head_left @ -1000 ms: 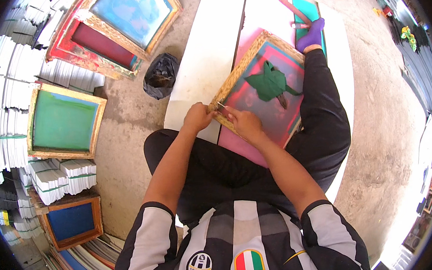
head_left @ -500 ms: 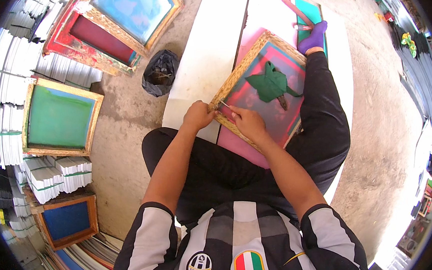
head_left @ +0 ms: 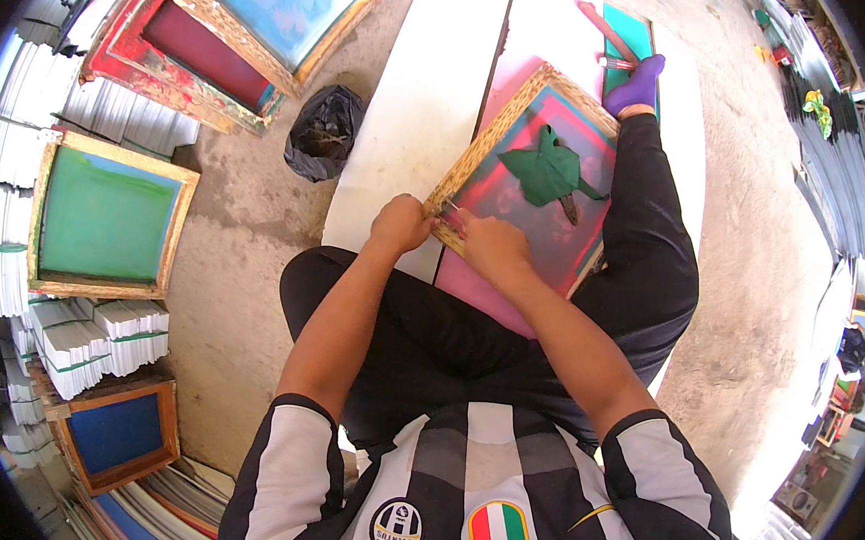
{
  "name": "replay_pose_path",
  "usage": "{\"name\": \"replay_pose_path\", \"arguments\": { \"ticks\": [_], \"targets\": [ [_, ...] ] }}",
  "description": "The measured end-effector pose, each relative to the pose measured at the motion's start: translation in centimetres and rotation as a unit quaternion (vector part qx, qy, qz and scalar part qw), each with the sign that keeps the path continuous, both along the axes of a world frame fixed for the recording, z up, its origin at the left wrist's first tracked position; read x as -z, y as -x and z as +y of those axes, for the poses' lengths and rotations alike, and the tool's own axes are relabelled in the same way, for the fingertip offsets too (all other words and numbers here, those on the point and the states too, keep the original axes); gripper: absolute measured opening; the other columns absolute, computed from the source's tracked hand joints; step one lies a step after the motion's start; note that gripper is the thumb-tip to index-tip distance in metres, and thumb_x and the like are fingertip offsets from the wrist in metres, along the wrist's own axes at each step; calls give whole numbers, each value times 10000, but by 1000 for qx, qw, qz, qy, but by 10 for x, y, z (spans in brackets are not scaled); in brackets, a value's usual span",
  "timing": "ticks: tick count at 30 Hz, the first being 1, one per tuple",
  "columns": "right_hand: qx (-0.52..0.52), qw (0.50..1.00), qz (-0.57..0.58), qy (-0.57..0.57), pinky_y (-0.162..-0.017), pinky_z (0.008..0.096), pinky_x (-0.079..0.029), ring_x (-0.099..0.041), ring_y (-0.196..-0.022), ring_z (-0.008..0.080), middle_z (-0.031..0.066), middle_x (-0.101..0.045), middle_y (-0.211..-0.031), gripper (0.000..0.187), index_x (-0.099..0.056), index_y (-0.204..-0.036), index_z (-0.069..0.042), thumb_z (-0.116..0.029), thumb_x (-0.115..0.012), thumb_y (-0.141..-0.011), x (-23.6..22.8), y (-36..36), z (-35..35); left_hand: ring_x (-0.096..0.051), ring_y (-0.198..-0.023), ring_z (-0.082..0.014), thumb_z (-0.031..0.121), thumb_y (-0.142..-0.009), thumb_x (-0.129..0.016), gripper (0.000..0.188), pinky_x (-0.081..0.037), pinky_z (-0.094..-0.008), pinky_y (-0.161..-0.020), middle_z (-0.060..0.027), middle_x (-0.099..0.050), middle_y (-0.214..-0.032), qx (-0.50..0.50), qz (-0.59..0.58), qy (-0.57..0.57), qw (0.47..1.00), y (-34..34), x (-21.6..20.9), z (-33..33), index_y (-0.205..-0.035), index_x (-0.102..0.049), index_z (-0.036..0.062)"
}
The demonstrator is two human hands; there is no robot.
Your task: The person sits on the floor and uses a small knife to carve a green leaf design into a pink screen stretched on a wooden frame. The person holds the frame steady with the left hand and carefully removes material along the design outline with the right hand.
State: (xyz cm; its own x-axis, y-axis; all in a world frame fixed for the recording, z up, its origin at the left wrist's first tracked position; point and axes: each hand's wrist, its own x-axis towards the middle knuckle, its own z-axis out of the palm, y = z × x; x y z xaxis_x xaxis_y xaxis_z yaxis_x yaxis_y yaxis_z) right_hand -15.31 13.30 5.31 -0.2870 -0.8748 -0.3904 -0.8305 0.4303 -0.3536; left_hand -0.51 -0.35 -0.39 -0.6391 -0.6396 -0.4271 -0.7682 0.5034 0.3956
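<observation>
A wood-framed printing screen point(head_left: 493, 135) with pinkish-grey mesh lies tilted across my lap and a pink sheet point(head_left: 501, 310). My left hand point(head_left: 401, 224) is closed on the frame's near-left corner. Just beside it, my right hand point(head_left: 494, 248) pinches a thin, pale-tipped tool point(head_left: 455, 207) against that same corner; its kind is too small to make out. A dark green cloth point(head_left: 543, 170) rests crumpled on the mesh, and a dark brown pointed piece point(head_left: 570, 208) pokes out from beneath it.
White boards point(head_left: 411, 101) lie under the screen. A black plastic bag point(head_left: 325, 132) stands on the floor. Other screens, one green point(head_left: 108, 217) and one blue point(head_left: 118, 432), lean against paper stacks at left. A teal panel point(head_left: 627, 36) lies by my purple-socked foot point(head_left: 635, 87).
My right hand has turned over slightly, its back now facing up, and hides more of the tool. The left hand keeps its hold on the frame's corner.
</observation>
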Motion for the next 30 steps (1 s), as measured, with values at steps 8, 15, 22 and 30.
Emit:
{"name": "replay_pose_path", "arguments": {
  "ticks": [8,15,22,30],
  "targets": [
    [94,973,-183,107,-836,543,-572,-741,-983,402,216,-762,-976,421,-637,-1420,-154,-249,-557,-1018,38,14,3,-714,-969,-444,437,-866,-815,491,-574,-516,-842,-268,-721,-1021,-26,-20,-33,999,9,-3,0,-943,-756,-45],
    [42,997,-57,-8,-931,433,-562,-714,-1071,426,253,-740,-1148,360,-709,-1349,-153,-284,-608,-1030,1,4,12,-694,-873,-451,458,-883,-775,477,-547,-528,-800,-273,-696,-858,-28,57,23,998,-4,8,3,-816,-772,-14],
    [125,909,-323,232,-891,519,-564,-736,-992,415,229,-756,-1101,365,-696,-1369,-219,-330,-599,-1035,100,30,22,-682,-877,-448,481,-913,-733,496,-537,-531,-811,-275,-686,-861,20,23,29,999,4,-1,-1,-872,-774,-12],
    [168,943,-281,62,-882,454,-564,-742,-977,331,172,-769,-1145,382,-685,-1370,-111,-272,-632,-1027,39,17,15,-681,-888,-443,480,-911,-735,453,-532,-528,-817,-266,-690,-870,8,39,20,999,-6,5,-1,-944,-794,33]
  ]
}}
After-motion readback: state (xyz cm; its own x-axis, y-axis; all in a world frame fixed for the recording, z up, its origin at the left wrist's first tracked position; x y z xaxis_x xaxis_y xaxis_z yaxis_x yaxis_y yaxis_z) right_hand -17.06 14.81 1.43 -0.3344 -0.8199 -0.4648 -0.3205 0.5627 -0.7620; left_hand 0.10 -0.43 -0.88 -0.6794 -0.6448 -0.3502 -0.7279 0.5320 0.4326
